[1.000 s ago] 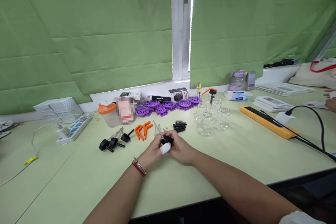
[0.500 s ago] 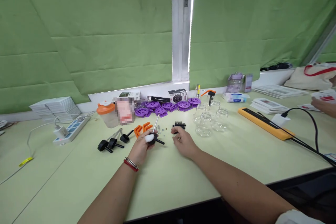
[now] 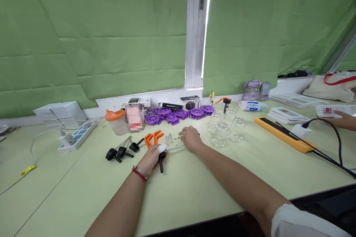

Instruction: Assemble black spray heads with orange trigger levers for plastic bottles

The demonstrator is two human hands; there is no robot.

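Left hand [image 3: 151, 155] grips the black knob with steel rod [image 3: 164, 152] on the tabletop [image 3: 194, 185]; light, rigid; hold the knob. Right hand [image 3: 190, 137], at 2 o'clock, covers small black parts; grip indeterminate.

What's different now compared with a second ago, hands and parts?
The hands split apart. The left hand kept the black knob with metal rod, now tipped toward the table. The right hand let go and reached forward to the small parts by the glass jars. The other parts stayed put.
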